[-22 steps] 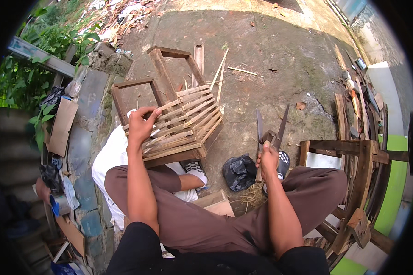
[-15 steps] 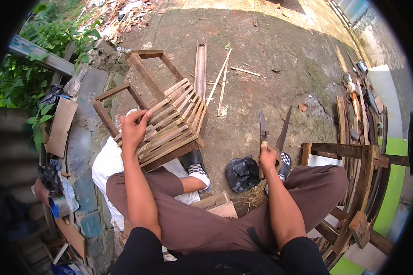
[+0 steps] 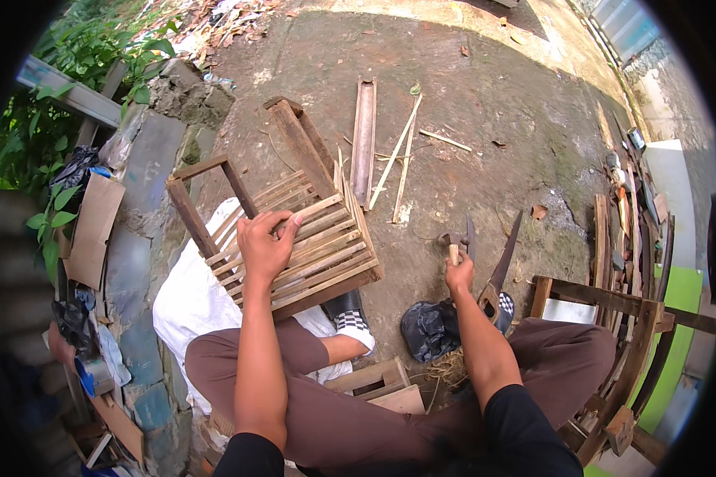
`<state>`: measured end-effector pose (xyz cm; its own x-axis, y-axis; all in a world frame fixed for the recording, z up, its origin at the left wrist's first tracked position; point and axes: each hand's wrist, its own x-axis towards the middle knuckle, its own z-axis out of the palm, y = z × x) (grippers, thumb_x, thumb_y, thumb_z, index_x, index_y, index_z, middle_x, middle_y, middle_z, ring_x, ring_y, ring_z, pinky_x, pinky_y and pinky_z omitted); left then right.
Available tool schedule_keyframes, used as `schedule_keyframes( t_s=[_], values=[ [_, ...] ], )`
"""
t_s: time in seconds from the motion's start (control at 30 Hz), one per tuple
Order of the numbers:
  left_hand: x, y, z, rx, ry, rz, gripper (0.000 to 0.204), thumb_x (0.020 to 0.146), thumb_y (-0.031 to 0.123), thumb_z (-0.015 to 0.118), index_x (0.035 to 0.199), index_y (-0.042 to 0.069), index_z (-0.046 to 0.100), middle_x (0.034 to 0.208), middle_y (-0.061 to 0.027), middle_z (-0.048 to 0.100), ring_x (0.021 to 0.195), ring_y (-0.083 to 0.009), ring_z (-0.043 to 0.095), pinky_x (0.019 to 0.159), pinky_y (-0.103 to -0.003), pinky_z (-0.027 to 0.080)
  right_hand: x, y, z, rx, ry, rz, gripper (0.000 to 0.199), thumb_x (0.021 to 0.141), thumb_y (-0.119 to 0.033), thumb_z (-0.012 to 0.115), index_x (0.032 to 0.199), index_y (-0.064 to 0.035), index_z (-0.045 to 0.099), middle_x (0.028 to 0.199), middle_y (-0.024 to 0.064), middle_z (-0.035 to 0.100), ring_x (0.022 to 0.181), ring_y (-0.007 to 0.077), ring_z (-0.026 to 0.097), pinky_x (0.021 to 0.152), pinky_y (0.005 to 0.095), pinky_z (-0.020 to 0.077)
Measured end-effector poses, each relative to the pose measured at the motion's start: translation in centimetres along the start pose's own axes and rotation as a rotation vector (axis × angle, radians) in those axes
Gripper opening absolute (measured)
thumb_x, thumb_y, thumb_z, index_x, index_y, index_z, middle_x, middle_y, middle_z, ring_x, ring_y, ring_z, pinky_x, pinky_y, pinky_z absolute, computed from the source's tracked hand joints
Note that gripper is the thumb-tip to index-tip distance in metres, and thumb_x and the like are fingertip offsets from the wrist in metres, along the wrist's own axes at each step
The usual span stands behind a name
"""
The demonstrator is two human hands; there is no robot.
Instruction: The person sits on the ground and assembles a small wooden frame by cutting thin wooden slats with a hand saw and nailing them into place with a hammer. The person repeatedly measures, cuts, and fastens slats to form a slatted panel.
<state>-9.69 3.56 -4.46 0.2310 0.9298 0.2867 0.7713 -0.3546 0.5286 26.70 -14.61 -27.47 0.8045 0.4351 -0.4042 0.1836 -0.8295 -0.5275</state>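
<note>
A slatted wooden frame (image 3: 318, 258) with leg-like pieces leans across my left leg, tilted, its slats facing up. My left hand (image 3: 266, 245) is closed at its upper slats, fingertips bent in against the wood. Whether something small is also between those fingers, I cannot tell. In my right hand (image 3: 459, 274) is a hammer (image 3: 453, 239), gripped by its pale wooden handle with the dark head up. Just beyond that hand lies a dark blade (image 3: 470, 232), its lower part hidden. A handsaw (image 3: 503, 262) lies beside it, teeth end pointing away, near my right shoe.
A black plastic bag (image 3: 429, 327) sits between my feet. A white sack (image 3: 187, 290) lies under the frame. Ahead are a channel-shaped strip (image 3: 363, 143) and thin wooden sticks (image 3: 403, 163). A wooden frame (image 3: 640, 350) and scrap timber stand at right; a low wall (image 3: 135, 238) runs along the left.
The slatted frame has turned and shifted rightward, with my left hand on it. My right hand has drawn the hammer away from the blade and saw, which stay on the ground.
</note>
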Motion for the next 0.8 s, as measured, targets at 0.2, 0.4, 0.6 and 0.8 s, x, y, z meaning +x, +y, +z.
schedule_keyframes(
  t_s=[0.2,0.4,0.6,0.8],
  values=[
    [1.9,0.3,1.3,-0.027,-0.122,0.004,0.019,0.085,0.027,0.085,0.084,0.009,0.079,0.063,0.0001,0.059,0.062,-0.0184,0.050,0.081,-0.037,0.034,-0.1,-1.0,3.4,-0.288,0.285,-0.409,0.033,0.090,-0.015,0.075,0.121,-0.0030,0.072,0.107,0.0206,0.072,0.108,0.0405,0.066,0.097,0.0479,0.0513],
    [4.3,0.8,2.4,-0.069,-0.198,0.035,0.019,0.087,0.024,0.082,0.077,0.008,0.076,0.060,-0.0010,0.056,0.062,-0.0205,0.047,0.077,-0.037,0.033,3.5,-6.2,9.9,-0.005,-0.186,-0.214,0.036,0.090,-0.026,0.081,0.115,-0.0015,0.072,0.100,0.0196,0.075,0.101,0.0365,0.072,0.089,0.0448,0.0551],
    [5.5,0.3,4.7,-0.050,-0.177,0.096,0.023,0.087,0.024,0.082,0.070,0.011,0.072,0.054,0.0013,0.048,0.056,-0.0195,0.046,0.073,-0.037,0.031,2.9,-13.1,13.6,-0.078,-0.207,-0.004,0.044,0.088,-0.036,0.083,0.112,-0.0013,0.068,0.115,0.0221,0.071,0.113,0.0415,0.068,0.092,0.0505,0.0541],
    [6.9,0.0,6.4,-0.043,-0.157,0.134,0.025,0.087,0.024,0.081,0.070,0.010,0.072,0.053,0.0001,0.047,0.054,-0.0204,0.045,0.072,-0.037,0.031,4.4,-11.0,13.9,-0.154,-0.202,-0.092,0.035,0.096,-0.033,0.073,0.107,-0.0002,0.066,0.105,0.0204,0.072,0.098,0.0393,0.071,0.083,0.0505,0.0563]
  ],
)
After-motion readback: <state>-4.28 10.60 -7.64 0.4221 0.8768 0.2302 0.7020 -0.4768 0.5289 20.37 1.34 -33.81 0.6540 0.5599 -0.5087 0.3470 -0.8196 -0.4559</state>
